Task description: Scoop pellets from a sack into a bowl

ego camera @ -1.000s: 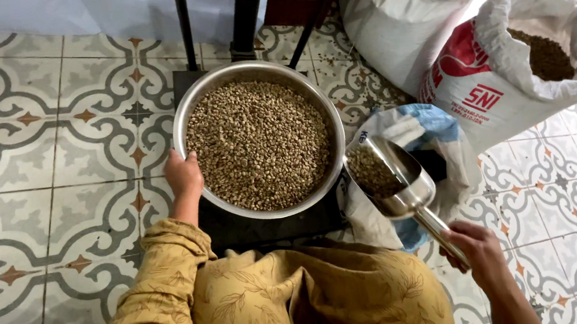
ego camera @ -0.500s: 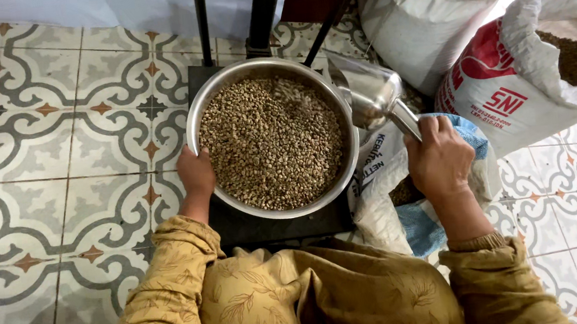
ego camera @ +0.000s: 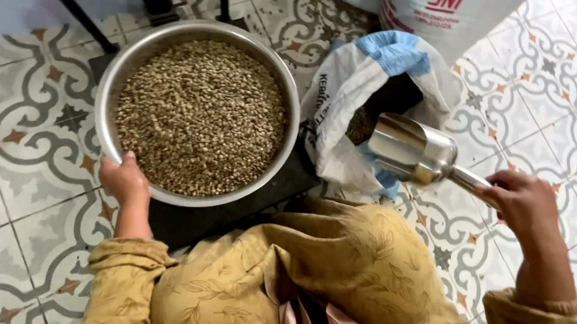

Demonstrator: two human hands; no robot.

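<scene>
Head view looked down on patterned floor tiles (ego camera: 11, 177), open beyond the left hand (ego camera: 122, 181). That hand gripped the lower-left rim of a round metal bowl (ego camera: 104, 95) filled with pale beans (ego camera: 202, 117), which sat on a dark platform (ego camera: 236, 207). Right of the bowl, touching its edge, a white sack (ego camera: 340, 106) stood open. The right hand (ego camera: 525, 201) was closed on the handle of a steel scoop (ego camera: 412, 149), whose mouth was at the sack's opening. Bare tiles lay beyond that hand.
</scene>
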